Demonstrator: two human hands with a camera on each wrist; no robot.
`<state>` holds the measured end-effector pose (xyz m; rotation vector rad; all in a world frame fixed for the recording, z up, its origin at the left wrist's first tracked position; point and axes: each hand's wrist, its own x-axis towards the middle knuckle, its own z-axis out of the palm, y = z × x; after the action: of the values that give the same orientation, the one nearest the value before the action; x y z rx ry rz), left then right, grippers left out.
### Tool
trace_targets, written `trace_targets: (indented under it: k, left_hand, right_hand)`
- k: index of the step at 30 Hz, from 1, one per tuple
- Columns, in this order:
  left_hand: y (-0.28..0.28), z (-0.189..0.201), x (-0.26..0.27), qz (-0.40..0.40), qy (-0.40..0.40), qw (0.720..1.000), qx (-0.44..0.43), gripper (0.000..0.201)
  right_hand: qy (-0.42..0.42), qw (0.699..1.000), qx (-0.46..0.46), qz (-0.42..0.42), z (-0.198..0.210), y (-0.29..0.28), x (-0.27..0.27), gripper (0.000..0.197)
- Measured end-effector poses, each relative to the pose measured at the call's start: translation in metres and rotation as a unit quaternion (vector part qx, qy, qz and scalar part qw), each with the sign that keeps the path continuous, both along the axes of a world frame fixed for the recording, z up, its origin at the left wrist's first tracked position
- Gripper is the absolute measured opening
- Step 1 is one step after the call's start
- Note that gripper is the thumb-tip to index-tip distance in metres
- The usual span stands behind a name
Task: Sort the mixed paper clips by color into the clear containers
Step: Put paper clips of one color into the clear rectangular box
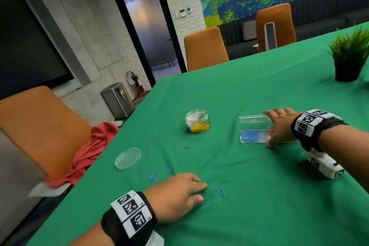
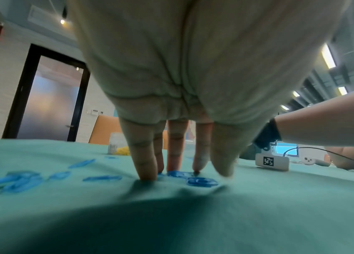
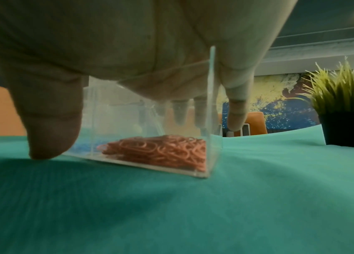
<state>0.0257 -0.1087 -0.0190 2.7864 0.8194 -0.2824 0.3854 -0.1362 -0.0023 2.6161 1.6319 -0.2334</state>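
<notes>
The left hand [image 1: 177, 195] presses straight fingertips [image 2: 147, 173] on blue clips [image 2: 202, 182] lying loose on the near surface [image 1: 259, 195]; the right hand [image 1: 279, 126] grips the clear box [image 1: 253, 129] farther right; flat clips may slip on bunching cloth, or the box could tip if pulled.

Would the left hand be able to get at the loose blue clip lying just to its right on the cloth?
Probably yes. The blue clip lies flat on the green cloth beside the left hand, with nothing between them; its fingers already press down on other clips.
</notes>
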Motion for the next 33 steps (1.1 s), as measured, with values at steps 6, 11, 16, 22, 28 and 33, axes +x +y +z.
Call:
trace_targets:
  k: [6,11,16,22,28,33]
  left_hand:
    - [-0.016,-0.001,-0.005,-0.023,0.048,0.996,0.073,0.039]
    - [-0.025,0.001,-0.003,-0.019,0.063,0.992,0.108,0.030]
    - [-0.028,0.002,-0.004,0.011,0.041,0.993,0.108,0.031]
    - [-0.026,0.002,-0.004,0.040,0.034,0.993,0.106,0.034]
    - [-0.023,0.001,-0.005,0.065,0.032,0.993,0.093,0.033]
    - [-0.022,0.002,-0.005,0.074,0.034,0.993,0.084,0.032]
  right_hand:
    - [-0.017,0.997,0.057,0.054,0.021,-0.013,-0.005,0.107]
    - [0.143,0.937,0.122,0.294,0.039,-0.044,-0.112,0.045]
    - [0.070,0.944,-0.056,0.317,0.011,-0.038,-0.163,0.032]
    - [0.015,0.942,-0.078,0.327,-0.003,-0.027,-0.180,0.024]
    - [0.082,0.946,-0.011,0.314,0.011,-0.029,-0.169,0.018]
    - [0.023,0.968,0.189,0.165,0.050,0.007,-0.087,0.018]
